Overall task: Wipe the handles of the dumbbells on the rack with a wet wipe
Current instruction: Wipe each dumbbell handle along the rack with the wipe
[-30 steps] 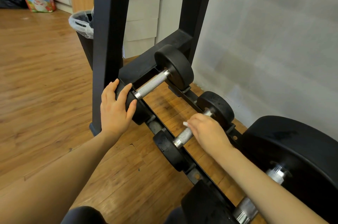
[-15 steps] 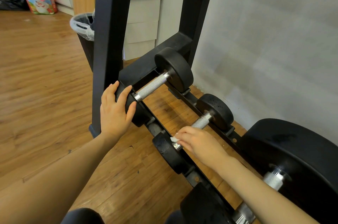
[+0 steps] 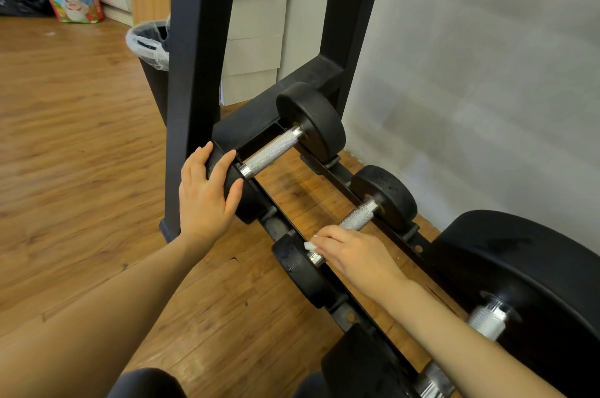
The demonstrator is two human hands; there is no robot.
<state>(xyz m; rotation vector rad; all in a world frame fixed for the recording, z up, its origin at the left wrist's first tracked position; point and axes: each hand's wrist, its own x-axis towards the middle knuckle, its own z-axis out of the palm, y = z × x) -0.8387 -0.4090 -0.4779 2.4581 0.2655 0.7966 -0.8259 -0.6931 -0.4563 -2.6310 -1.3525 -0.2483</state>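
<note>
Hands work at the bottom tier of a black rack [image 3: 328,72] standing on a wood floor [image 3: 65,154] against a grey wall. Right hand [image 3: 354,254] lies over the near end of the middle dumbbell's handle [image 3: 357,217], fingers curled round it and pinching a wet wipe [image 3: 310,246], of which only a small white corner shows past the fingertips. That grip is closed on wipe and handle together. A second ago the hand covered the far end of this handle, beside the rear weight; it has since slid toward the front weight [image 3: 302,271], leaving the far stretch of knurled metal bare. Judging from that, one pass along this handle is about done.

Left hand [image 3: 204,196] has not moved: fingers draped, fairly straight, over the front weight of the far dumbbell [image 3: 272,150], steadying rather than clutching. A larger dumbbell [image 3: 487,323] sits nearest, its handle partly hidden by the right forearm. A lined bin [image 3: 149,46] stands behind the rack.
</note>
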